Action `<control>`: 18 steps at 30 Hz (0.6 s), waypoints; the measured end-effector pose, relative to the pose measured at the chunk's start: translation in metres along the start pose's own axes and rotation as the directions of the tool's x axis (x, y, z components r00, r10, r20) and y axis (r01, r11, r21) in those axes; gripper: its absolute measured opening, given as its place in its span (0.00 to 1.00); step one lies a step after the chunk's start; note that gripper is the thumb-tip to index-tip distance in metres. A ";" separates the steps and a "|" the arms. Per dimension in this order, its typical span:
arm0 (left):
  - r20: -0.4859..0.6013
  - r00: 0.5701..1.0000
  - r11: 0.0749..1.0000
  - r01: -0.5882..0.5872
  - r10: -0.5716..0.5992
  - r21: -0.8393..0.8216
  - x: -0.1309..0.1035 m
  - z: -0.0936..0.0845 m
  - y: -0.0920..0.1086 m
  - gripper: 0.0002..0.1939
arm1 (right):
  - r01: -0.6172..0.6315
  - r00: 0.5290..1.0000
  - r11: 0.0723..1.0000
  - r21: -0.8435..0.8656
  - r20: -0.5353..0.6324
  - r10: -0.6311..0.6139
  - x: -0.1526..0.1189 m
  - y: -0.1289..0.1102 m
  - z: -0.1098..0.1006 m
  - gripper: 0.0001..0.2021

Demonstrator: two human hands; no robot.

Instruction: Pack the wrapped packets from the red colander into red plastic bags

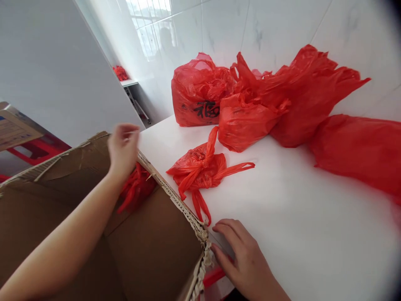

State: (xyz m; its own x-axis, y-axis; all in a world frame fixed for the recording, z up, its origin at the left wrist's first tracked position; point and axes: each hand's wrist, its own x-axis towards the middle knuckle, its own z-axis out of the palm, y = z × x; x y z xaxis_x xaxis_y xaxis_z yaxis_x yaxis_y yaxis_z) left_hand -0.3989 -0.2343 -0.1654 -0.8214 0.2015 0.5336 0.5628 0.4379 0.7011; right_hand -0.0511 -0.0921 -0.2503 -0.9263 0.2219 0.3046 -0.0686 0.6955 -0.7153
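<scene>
My left hand (pixel 123 146) reaches over an open cardboard box (pixel 150 255); its fingers are curled and blurred, and what they hold, if anything, cannot be made out. Below that hand, a red plastic bag (pixel 139 188) lies inside the box by the far wall. My right hand (pixel 239 251) is beside the box's near right corner, fingers apart and holding nothing, the thumb close to the frayed rim. A small tied red bag (pixel 200 169) rests on the white table (pixel 297 225), just right of the box.
Along the tiled wall stand a red bag with a black character (pixel 194 96), a smaller red bag (pixel 247 125) and a tall one (pixel 300 100). Another red bag (pixel 360 150) lies at the right. Another carton (pixel 19 125) sits at the far left, near red plastic.
</scene>
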 end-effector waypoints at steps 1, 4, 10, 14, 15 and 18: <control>0.152 0.988 0.999 -0.044 0.041 0.020 -0.008 0.015 0.020 0.14 | -0.003 1.000 1.000 0.000 -0.003 0.003 0.000 0.000 0.000 0.10; 0.499 0.863 0.990 -0.125 0.075 0.068 -0.041 0.062 0.063 0.16 | -0.011 1.000 1.000 0.002 -0.014 0.011 -0.001 -0.001 0.001 0.10; 0.595 0.803 0.989 -0.114 0.034 0.098 -0.030 0.082 0.078 0.10 | -0.002 0.999 1.000 0.002 -0.044 0.002 -0.001 -0.003 -0.001 0.09; 0.508 0.861 0.994 0.035 0.024 -0.106 0.009 0.023 0.074 0.16 | -0.002 0.999 1.000 0.010 -0.052 0.002 -0.002 -0.003 -0.001 0.09; 0.489 0.872 0.980 0.072 0.027 -0.183 0.014 0.003 0.073 0.19 | -0.002 0.999 1.000 0.013 -0.052 0.002 -0.002 -0.002 0.000 0.09; 0.418 0.908 0.893 0.188 0.000 -0.408 0.017 -0.054 0.066 0.22 | 0.000 0.999 1.000 0.022 -0.051 0.001 -0.003 0.001 0.000 0.09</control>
State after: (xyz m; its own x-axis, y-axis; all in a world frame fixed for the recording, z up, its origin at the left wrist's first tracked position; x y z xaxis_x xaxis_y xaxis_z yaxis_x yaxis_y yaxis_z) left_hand -0.3707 -0.2500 -0.0849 -0.7846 0.5495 0.2871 0.3864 0.0713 0.9196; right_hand -0.0483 -0.0925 -0.2522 -0.9061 0.2574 0.3356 -0.0766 0.6805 -0.7287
